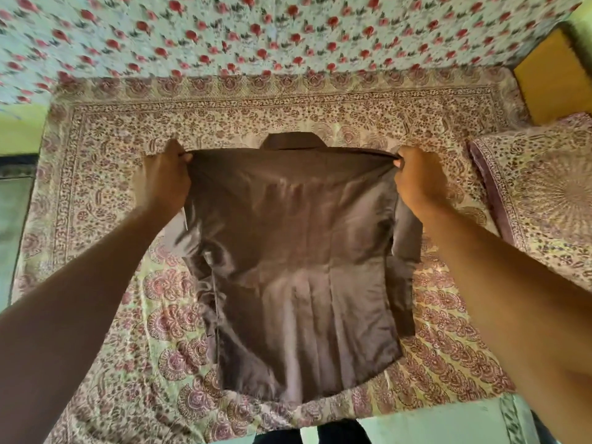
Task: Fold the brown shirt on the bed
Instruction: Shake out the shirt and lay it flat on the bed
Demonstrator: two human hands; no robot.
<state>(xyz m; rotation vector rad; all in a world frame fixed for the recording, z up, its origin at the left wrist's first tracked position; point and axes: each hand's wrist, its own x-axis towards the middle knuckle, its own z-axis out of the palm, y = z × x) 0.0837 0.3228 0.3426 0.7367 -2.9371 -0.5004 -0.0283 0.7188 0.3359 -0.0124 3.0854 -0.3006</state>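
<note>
The brown shirt point(298, 257) hangs stretched between my two hands above the bed point(105, 149), its back panel facing me and its collar at the top. My left hand point(163, 177) pinches the left shoulder. My right hand point(416, 177) pinches the right shoulder. The sleeves hang behind the panel, partly hidden. The hem reaches down near the bed's front edge.
A patterned bedspread covers the bed. A matching pillow point(544, 193) lies at the right. A floral curtain or sheet point(288, 30) hangs behind the bed. A yellow box-like object point(554, 78) sits at the far right corner.
</note>
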